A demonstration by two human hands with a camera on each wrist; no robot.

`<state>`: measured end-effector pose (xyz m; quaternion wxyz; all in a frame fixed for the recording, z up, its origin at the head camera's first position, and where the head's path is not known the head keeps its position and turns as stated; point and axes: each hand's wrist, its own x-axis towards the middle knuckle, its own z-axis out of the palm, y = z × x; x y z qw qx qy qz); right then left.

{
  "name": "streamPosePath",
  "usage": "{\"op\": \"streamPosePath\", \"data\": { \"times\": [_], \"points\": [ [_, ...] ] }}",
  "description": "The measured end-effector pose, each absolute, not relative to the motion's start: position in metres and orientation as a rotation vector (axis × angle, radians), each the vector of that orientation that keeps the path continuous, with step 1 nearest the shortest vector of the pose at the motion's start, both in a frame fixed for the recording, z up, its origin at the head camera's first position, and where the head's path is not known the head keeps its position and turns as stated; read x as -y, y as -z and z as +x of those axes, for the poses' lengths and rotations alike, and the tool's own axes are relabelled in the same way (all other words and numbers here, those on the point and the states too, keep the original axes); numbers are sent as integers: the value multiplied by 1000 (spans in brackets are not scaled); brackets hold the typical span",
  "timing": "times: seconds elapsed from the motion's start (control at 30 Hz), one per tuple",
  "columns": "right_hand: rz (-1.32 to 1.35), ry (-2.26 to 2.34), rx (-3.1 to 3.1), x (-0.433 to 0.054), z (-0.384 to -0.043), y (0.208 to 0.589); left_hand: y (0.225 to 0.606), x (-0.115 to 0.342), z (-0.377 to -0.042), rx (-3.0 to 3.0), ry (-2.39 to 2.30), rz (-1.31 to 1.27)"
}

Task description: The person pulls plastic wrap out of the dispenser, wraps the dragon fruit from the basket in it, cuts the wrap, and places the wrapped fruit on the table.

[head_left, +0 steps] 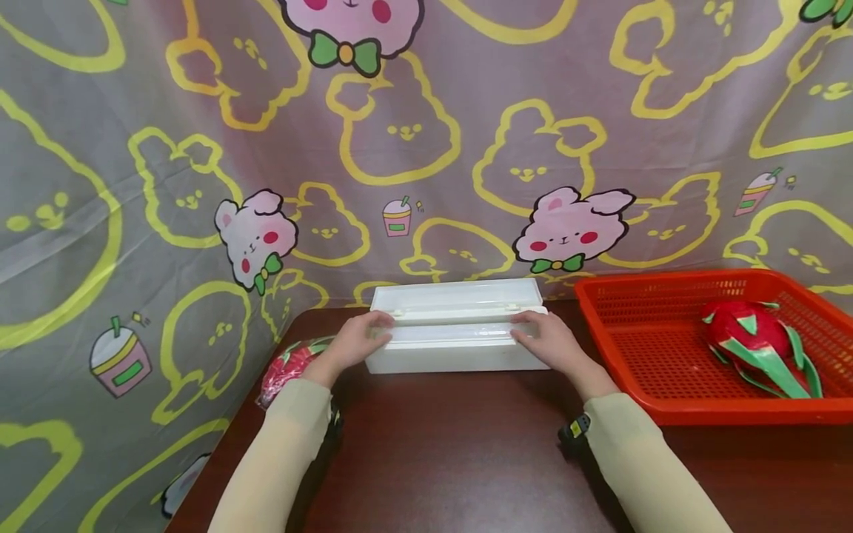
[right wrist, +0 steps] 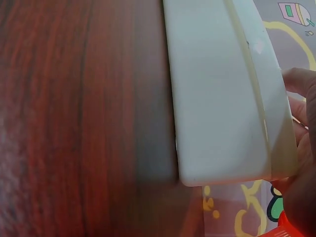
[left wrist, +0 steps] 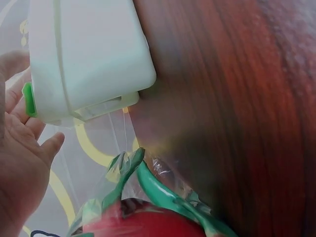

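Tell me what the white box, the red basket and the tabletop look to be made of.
White box: probably hard plastic with a satin finish, judging by its smooth walls and rounded corners.
Red basket: likely plastic, slightly shiny, from its uniform colour and regular mesh.
Tabletop: could be wood or laminate, somewhat glossy; it shows streaky grain and reflected light.

The desk (head_left: 453, 459) is a shiny dark reddish-brown wood-grain one and it's got a long white box (head_left: 460, 360) on it, plus a plastic-wrapped red-and-green dragon fruit (head_left: 288, 369) just left of the box and a red basket (head_left: 733, 412) just right of it.
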<state>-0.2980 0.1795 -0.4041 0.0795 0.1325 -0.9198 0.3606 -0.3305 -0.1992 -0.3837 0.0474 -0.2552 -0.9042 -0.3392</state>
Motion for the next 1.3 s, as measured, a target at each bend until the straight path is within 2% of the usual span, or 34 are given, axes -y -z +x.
{"op": "streamPosePath", "data": {
  "times": [0.6,1.3],
  "points": [
    [314,-1161,2749,-181,-306,402,385,196,-336,2774,1003,-694],
    [258,-1028,2671,-171,-312,397,389,197,-339,2696,1154,-516]
  ]
}}
